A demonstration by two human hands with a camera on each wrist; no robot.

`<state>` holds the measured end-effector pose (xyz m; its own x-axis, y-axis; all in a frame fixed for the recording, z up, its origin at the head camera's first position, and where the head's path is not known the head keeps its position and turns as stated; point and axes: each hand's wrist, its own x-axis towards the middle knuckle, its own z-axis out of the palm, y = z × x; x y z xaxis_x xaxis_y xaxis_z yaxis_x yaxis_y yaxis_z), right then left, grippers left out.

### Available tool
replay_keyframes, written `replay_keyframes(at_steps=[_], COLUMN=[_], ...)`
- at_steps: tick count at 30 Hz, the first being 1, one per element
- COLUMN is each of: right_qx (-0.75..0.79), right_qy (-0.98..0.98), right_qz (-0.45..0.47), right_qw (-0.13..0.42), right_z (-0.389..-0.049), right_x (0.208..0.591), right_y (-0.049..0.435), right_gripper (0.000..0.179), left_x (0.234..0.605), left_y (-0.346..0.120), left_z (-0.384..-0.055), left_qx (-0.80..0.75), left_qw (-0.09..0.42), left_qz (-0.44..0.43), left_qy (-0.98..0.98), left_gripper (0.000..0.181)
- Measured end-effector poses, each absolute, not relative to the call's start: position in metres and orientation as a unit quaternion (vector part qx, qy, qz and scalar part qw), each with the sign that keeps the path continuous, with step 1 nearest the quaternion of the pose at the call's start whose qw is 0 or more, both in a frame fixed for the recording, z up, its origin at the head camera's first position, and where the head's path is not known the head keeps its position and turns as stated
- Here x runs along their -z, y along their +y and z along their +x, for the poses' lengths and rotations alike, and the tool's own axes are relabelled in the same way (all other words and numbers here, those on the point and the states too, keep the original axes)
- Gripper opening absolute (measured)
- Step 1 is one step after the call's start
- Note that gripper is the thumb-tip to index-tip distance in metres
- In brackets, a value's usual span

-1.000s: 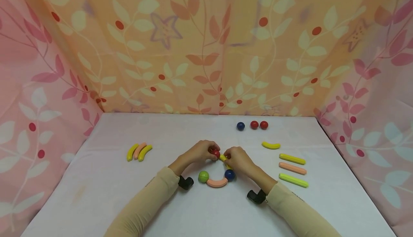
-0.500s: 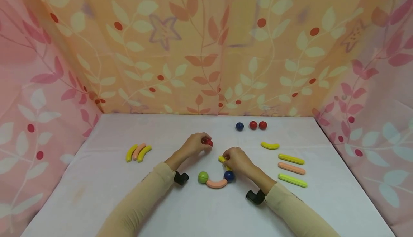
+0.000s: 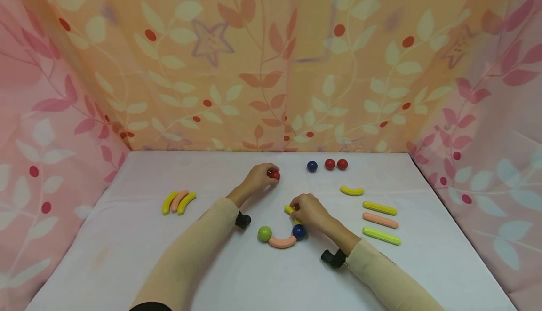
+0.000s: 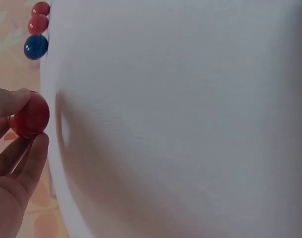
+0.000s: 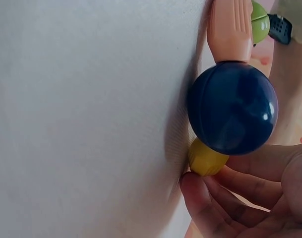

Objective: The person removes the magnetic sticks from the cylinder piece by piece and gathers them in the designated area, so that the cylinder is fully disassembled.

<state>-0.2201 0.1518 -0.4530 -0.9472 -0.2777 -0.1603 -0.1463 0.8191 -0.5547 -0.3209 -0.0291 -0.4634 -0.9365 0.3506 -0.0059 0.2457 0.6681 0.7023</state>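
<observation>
My left hand (image 3: 259, 176) pinches a red ball (image 4: 32, 115) between thumb and fingertips, toward the back middle of the table. Nearer the front, my right hand (image 3: 312, 211) grips a yellow curved stick (image 5: 207, 157) whose near end meets a dark blue ball (image 5: 233, 108). Joined to that ball is a salmon curved stick (image 3: 282, 242), and at its other end sits a green ball (image 3: 264, 234). Together these pieces make an open arc on the white cloth. Fingers cover much of the yellow stick in the head view.
Another blue ball (image 3: 312, 166) and two red balls (image 3: 330, 164) stand at the back right. Below them lie a yellow curved stick (image 3: 352, 191) and straight yellow, salmon and lime sticks (image 3: 381, 235). Three curved sticks (image 3: 174, 202) lie left. Patterned curtains (image 3: 211, 90) border the table.
My left hand has pulled the red ball off the yellow stick's end and carried it toward the back of the table. The right hand stays on the yellow stick.
</observation>
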Motion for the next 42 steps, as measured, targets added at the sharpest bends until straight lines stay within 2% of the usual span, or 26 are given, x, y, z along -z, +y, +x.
replay_keyframes(at_steps=[8,18,24,32,42], right_qx=[0.273,0.272,0.272,0.273,0.284], right_qy=[0.948,0.947,0.947,0.947,0.946], right_qz=[-0.113,-0.114,-0.116,-0.104,-0.109], right_qw=[0.119,0.123,0.128,0.131,0.113], right_z=[-0.221,-0.222,-0.222,-0.221,-0.207], right_x=[0.453,0.45,0.451,0.449,0.443], right_y=[0.151,0.151,0.15,0.152,0.163], right_gripper=[0.018,0.019,0.02,0.022,0.024], left_x=[0.471,0.474,0.473,0.471,0.455], left_y=[-0.024,-0.043,-0.053,-0.053,-0.034], left_z=[-0.34,-0.336,-0.33,-0.309,-0.277], left_qx=[-0.342,-0.377,-0.388,-0.36,-0.32], left_qw=[0.027,0.029,0.047,0.088,0.177], left_qz=[0.158,0.124,0.114,0.159,0.236], left_qy=[0.926,0.917,0.913,0.915,0.9], left_gripper=[0.036,0.038,0.033,0.032,0.029])
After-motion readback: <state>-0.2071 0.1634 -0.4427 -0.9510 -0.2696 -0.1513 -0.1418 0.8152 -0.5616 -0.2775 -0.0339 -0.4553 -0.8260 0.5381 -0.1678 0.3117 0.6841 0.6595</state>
